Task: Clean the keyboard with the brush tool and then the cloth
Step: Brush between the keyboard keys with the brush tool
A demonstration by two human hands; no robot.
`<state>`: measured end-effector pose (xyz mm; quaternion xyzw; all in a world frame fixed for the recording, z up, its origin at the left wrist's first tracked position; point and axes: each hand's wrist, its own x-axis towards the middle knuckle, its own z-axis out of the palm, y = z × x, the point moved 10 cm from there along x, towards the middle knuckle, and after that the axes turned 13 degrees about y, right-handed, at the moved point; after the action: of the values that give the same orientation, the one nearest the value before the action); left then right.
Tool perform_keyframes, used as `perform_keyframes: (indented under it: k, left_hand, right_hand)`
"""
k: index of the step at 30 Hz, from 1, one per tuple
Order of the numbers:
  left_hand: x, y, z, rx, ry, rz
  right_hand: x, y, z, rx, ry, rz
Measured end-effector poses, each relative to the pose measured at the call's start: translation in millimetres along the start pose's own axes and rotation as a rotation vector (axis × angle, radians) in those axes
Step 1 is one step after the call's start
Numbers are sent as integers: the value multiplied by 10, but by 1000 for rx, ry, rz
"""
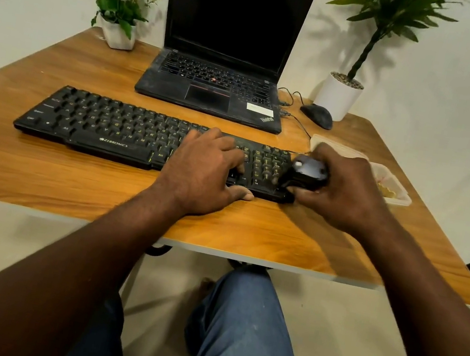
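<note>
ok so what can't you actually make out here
Head view only:
- Bristles of the black rounded brush tool: motion-blurred and partly covered by the right hand gripping it.
- Keys of the black Zebronics keyboard under the left hand: hidden.
- Contents of the clear plastic container: mostly behind the right hand; whether the cloth is there cannot be told.

Glossy wood-grain counter [71,174], matt black plastic keyboard [104,126], shiny black plastic brush tool [307,171], dusty matt laptop [211,92].
</note>
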<state>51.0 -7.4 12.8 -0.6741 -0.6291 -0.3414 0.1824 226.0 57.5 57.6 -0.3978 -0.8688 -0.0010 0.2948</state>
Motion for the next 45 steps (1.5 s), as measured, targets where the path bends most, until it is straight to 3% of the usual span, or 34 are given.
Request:
perform_keyframes:
  k: [3, 8, 18, 22, 24, 31, 35, 36, 40, 45]
  left_hand:
    - [-6, -9, 13, -3, -7, -5]
    - [-2, 2, -6, -8, 4, 1]
    - [-1, -56, -20, -92, 32, -73]
    - [-12, -50, -22, -102, 31, -64]
    - [-13, -51, -42, -101, 34, -69]
    - [-104, -202, -165, -11, 86, -171]
    - [-131, -283, -167, 44, 73, -224]
    - [-130, -286, -167, 43, 73, -231]
    - [-134, -294, -188, 40, 86, -250]
    - [-151, -350, -234, 24, 119, -297]
  right_hand:
    - [-26, 310, -118, -64, 15, 74]
    - [207, 147, -132, 84, 183, 147]
    - [14, -143, 84, 245, -179, 131]
    - [401, -179, 45, 278, 77, 185]
    - [613, -192, 147, 259, 127, 229]
    - [719, -428, 440, 135, -27, 127]
    - [535, -501, 424, 215, -287, 121]
    - [573, -515, 396, 231, -274, 121]
    - [871, -531, 368, 216, 42, 159]
    - [832, -829, 702, 217, -87, 38]
